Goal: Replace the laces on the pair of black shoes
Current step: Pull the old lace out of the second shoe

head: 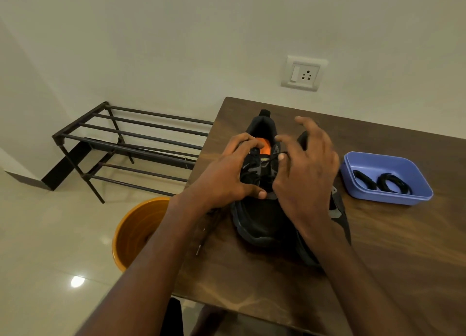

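The task looks early: the near black mesh shoe with an orange insole [259, 209] sits at the centre of the dark wooden table [378, 260], toe toward the person, and a thin black lace [273, 158] is still threaded across its upper eyelets. The left hand [227, 177] curls over the tongue at about 9 o'clock of the shoe, fingers gripping the lacing area. The right hand [305, 169], at 3 o'clock, pinches the lace between thumb and forefinger, other fingers spread. A loose lace end [201, 242] trails off at 7 o'clock. The second black shoe [338, 209] lies mostly hidden behind the right hand; its lacing cannot be told. Two coiled black laces [383, 182] wait unused in a blue plastic tray [413, 197] at 3 o'clock. An orange bucket [133, 232] stands on the floor at 8 o'clock, a black metal rack [131, 146] at 10 o'clock
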